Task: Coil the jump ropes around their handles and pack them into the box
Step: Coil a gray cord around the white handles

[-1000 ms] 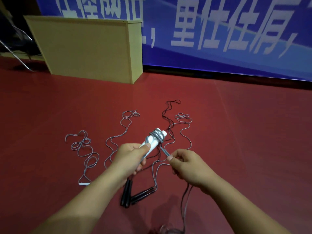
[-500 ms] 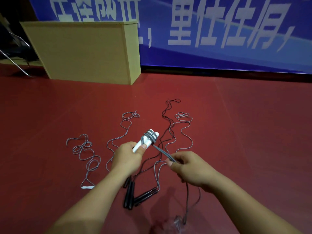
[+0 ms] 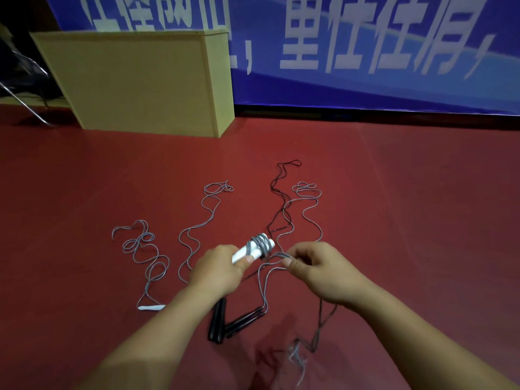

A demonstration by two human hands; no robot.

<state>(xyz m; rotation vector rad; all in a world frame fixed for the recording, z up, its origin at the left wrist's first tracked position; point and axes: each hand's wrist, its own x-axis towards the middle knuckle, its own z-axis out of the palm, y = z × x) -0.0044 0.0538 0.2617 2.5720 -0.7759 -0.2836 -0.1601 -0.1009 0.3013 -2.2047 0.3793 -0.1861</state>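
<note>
My left hand (image 3: pixel 218 270) grips a pair of white handles (image 3: pixel 254 249) whose far end carries several turns of grey rope. My right hand (image 3: pixel 318 270) pinches the doubled grey rope (image 3: pixel 277 256) just right of the handles; its slack hangs down to a loose heap (image 3: pixel 298 358) near me. Black handles (image 3: pixel 225 323) with thin ropes lie on the red floor below my hands. Another grey rope with a white handle (image 3: pixel 152 307) lies to the left. The tan box (image 3: pixel 140 80) stands far left at the back.
More loose ropes, grey (image 3: pixel 202 223) and black (image 3: pixel 281 198), snake over the red floor (image 3: pixel 408 220) beyond my hands. A blue banner (image 3: pixel 365 52) with white characters covers the back wall. A metal chair leg (image 3: pixel 25 105) shows at the far left.
My right hand has brought the rope up and closer to the handles, from lower right to just beside them. More turns sit on the handles' end. The view shifted slightly.
</note>
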